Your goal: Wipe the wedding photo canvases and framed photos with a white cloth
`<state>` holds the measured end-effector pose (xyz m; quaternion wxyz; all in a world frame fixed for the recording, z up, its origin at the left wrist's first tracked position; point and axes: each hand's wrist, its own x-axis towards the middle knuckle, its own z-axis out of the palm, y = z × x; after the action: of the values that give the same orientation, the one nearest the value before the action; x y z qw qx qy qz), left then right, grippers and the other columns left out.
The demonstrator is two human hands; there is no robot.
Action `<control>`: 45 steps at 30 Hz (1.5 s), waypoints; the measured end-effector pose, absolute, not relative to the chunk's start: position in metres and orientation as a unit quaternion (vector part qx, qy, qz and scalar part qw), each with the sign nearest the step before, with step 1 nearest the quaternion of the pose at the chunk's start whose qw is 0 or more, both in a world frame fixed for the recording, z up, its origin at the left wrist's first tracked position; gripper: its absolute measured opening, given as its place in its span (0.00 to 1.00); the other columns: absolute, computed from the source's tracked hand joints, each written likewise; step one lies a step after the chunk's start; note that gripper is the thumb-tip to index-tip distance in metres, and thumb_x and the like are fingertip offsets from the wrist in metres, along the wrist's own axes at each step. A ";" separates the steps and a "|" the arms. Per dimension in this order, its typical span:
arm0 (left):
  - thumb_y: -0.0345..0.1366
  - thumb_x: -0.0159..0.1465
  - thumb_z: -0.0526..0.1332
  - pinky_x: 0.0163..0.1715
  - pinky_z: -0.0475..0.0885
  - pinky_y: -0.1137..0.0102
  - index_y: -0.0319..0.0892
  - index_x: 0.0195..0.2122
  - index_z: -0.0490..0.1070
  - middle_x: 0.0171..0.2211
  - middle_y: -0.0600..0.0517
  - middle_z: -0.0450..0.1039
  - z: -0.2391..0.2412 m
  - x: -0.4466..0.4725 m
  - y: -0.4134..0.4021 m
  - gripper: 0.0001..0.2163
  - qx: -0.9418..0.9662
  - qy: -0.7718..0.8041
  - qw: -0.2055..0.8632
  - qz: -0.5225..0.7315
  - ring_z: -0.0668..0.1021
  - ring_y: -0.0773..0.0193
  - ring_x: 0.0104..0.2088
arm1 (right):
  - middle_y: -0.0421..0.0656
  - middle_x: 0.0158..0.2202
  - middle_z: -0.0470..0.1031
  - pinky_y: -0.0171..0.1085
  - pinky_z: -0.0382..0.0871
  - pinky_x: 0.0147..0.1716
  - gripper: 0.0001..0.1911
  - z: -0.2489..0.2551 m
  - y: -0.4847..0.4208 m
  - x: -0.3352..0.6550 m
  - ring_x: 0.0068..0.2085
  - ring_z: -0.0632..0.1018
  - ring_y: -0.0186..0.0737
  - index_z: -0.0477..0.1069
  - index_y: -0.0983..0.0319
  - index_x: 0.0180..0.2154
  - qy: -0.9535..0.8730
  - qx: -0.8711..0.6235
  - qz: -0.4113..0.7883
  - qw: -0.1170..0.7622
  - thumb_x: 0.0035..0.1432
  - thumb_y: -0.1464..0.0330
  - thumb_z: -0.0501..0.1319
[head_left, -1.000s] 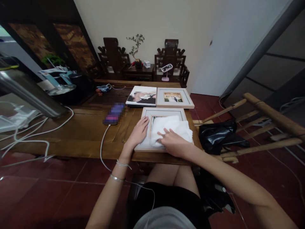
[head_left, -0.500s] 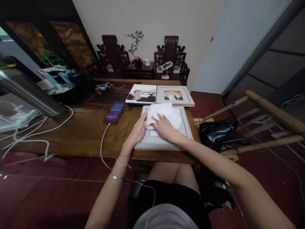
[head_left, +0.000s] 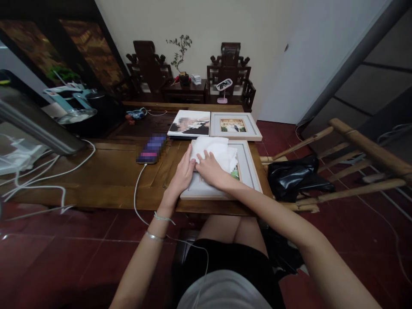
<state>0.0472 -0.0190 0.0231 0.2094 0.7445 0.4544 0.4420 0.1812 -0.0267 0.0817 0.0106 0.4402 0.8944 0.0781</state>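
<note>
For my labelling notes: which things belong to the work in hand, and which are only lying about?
In use: white cloth, near picture frame, left hand, right hand.
Lying about: phone, far frame, photo print, black bag.

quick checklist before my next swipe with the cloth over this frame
1. left hand flat on the left edge of the frame, steadying it: ok
2. right hand pressed on the white cloth: ok
3. white cloth lies on the glass, upper left part: ok
4. frame flat on the table, not over its edge: ok
5. phone and cable apart from the frame: ok
6. glass free of smears: cannot tell
</note>
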 end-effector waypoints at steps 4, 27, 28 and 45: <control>0.53 0.69 0.34 0.64 0.51 0.61 0.40 0.64 0.53 0.65 0.45 0.54 0.024 0.048 -0.016 0.31 0.715 0.468 0.274 0.442 0.58 0.59 0.65 | 0.56 0.56 0.67 0.55 0.57 0.53 0.16 0.084 -0.066 0.193 0.60 0.62 0.59 0.74 0.65 0.46 0.919 0.385 0.067 0.045 0.61 0.74 0.51; 0.45 0.70 0.37 0.64 0.52 0.59 0.37 0.57 0.65 0.60 0.44 0.64 0.025 0.050 -0.012 0.26 0.766 0.491 0.220 0.351 0.59 0.59 0.64 | 0.56 0.55 0.68 0.54 0.59 0.55 0.15 0.083 -0.131 0.225 0.58 0.66 0.56 0.75 0.64 0.45 0.912 0.408 0.027 -0.002 0.60 0.74 0.53; 0.45 0.70 0.38 0.64 0.52 0.59 0.37 0.57 0.65 0.59 0.44 0.64 0.025 0.050 -0.011 0.25 0.773 0.486 0.213 0.347 0.59 0.58 0.64 | 0.55 0.56 0.68 0.53 0.59 0.56 0.15 0.086 -0.132 0.238 0.59 0.65 0.56 0.75 0.64 0.44 0.907 0.420 0.025 0.013 0.59 0.75 0.54; 0.35 0.67 0.46 0.63 0.55 0.57 0.31 0.57 0.64 0.60 0.40 0.63 0.008 0.047 -0.002 0.20 0.812 0.480 0.114 0.312 0.60 0.56 0.63 | 0.54 0.54 0.69 0.51 0.60 0.56 0.16 0.080 -0.118 0.221 0.57 0.66 0.51 0.73 0.64 0.46 0.934 0.355 0.022 -0.040 0.58 0.77 0.54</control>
<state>0.0469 -0.0016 0.0080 0.1140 0.8121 0.4797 0.3122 0.2209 -0.1181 0.0797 -0.0403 0.3554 0.9336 0.0218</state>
